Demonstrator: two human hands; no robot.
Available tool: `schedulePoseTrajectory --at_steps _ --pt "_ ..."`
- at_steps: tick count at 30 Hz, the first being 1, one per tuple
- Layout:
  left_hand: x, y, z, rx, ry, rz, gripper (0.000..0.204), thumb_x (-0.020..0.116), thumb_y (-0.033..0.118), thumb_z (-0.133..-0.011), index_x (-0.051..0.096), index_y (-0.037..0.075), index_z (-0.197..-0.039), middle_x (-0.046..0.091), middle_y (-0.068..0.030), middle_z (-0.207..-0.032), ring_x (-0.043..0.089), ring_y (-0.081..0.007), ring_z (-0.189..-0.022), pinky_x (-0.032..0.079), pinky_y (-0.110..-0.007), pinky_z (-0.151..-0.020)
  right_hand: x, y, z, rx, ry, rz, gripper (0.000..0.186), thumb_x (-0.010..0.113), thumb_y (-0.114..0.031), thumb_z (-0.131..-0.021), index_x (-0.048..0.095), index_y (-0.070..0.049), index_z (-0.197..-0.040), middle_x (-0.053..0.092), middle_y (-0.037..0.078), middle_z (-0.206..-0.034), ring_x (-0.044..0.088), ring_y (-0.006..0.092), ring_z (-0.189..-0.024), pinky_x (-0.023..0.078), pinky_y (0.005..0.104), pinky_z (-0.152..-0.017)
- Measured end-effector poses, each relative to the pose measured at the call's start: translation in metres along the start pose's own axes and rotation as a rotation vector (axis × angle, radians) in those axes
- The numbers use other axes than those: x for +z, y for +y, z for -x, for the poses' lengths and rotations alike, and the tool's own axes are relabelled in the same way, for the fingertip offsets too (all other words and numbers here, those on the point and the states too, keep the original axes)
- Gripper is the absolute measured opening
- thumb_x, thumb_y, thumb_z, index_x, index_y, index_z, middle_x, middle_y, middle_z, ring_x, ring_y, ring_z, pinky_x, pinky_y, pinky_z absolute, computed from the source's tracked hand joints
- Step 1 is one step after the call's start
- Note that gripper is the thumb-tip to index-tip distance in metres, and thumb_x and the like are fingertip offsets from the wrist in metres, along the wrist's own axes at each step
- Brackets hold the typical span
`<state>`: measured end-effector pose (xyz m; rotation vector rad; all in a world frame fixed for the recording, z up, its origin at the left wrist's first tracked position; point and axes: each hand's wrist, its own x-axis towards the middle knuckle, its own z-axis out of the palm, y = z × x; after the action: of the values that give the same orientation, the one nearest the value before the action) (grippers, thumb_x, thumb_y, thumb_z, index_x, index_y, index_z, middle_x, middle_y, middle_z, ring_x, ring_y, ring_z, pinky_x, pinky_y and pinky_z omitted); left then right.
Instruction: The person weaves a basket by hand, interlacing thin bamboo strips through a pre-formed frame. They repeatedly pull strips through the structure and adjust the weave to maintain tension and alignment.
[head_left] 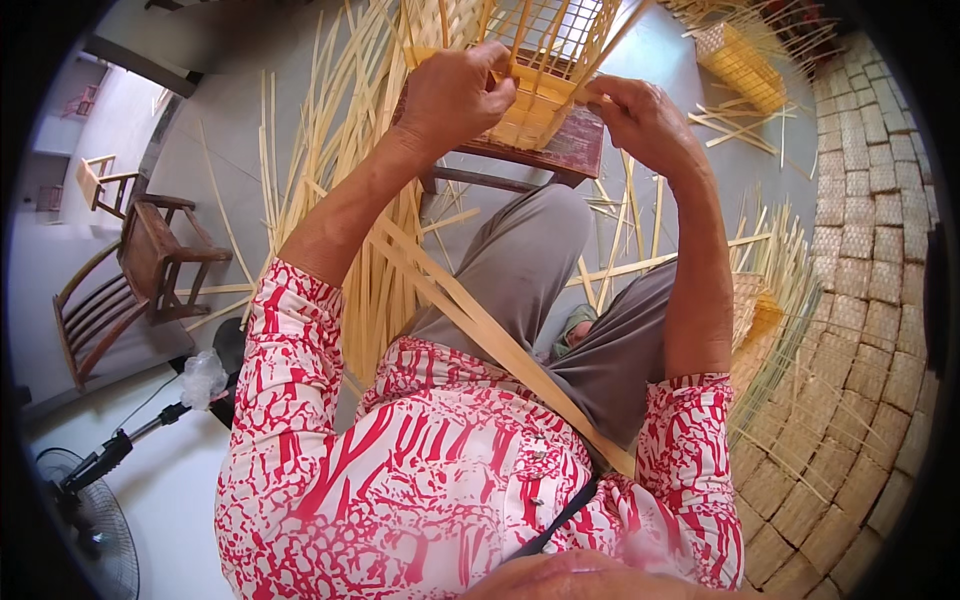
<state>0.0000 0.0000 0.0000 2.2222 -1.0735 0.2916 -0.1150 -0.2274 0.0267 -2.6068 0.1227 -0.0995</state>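
A partly woven basket (545, 95) of yellow strips, with a white grid and upright stakes, sits on a worn red-brown wooden stool (577, 147). My left hand (460, 95) pinches a yellow strip at the basket's left side, its thumb against the weave. At the right side of the basket, my right hand (643, 120) has curled fingers closed on a strip; the fingertips are partly hidden. Long pale strips (500, 360) lie diagonally across my lap.
Loose strips (305, 200) cover the floor around the stool. Another yellow basket (745, 70) lies at upper right, above stacked woven pieces (850, 330). Wooden chairs (160, 260) and a fan (90, 510) stand at left.
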Motion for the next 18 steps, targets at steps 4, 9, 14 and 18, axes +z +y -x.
schedulePoseTrajectory --at_steps 4,9,14,18 --pt "-0.009 -0.005 0.000 0.008 -0.066 0.037 0.012 0.064 0.011 -0.087 0.068 0.001 -0.092 0.067 -0.0110 -0.064 0.066 -0.0174 -0.056 0.051 -0.030 -0.056 0.019 0.001 0.003 -0.050 0.061 -0.035 0.024 0.060 -0.019 -0.093 0.075 -0.012 -0.111 0.074 0.015 -0.098 0.071 0.0327 -0.091 0.054 0.0432 -0.085" --pt "0.000 -0.012 -0.006 0.025 -0.102 0.077 0.012 0.061 0.009 -0.087 0.066 -0.001 -0.093 0.069 -0.0121 -0.070 0.068 -0.0146 -0.060 0.053 -0.030 -0.058 0.015 0.001 0.006 -0.030 0.078 -0.040 0.024 0.059 -0.018 -0.093 0.075 -0.015 -0.111 0.074 0.013 -0.103 0.070 0.0331 -0.096 0.054 0.0435 -0.089" --pt "0.000 -0.011 -0.006 -0.009 -0.111 0.068 0.012 0.061 0.008 -0.089 0.066 -0.001 -0.096 0.071 -0.0110 -0.073 0.072 -0.0154 -0.068 0.056 -0.030 -0.062 0.017 0.006 0.001 -0.040 0.092 -0.051 0.024 0.059 -0.018 -0.093 0.076 -0.016 -0.111 0.074 0.012 -0.103 0.070 0.0331 -0.097 0.054 0.0436 -0.090" --pt "0.000 -0.006 0.005 0.079 0.028 0.145 0.010 0.065 0.008 -0.090 0.068 0.002 -0.097 0.071 -0.0098 -0.073 0.072 -0.0149 -0.067 0.056 -0.029 -0.062 0.016 0.011 0.001 -0.027 0.084 -0.045 0.024 0.060 -0.018 -0.093 0.076 -0.014 -0.110 0.075 0.013 -0.101 0.071 0.0335 -0.095 0.054 0.0439 -0.088"
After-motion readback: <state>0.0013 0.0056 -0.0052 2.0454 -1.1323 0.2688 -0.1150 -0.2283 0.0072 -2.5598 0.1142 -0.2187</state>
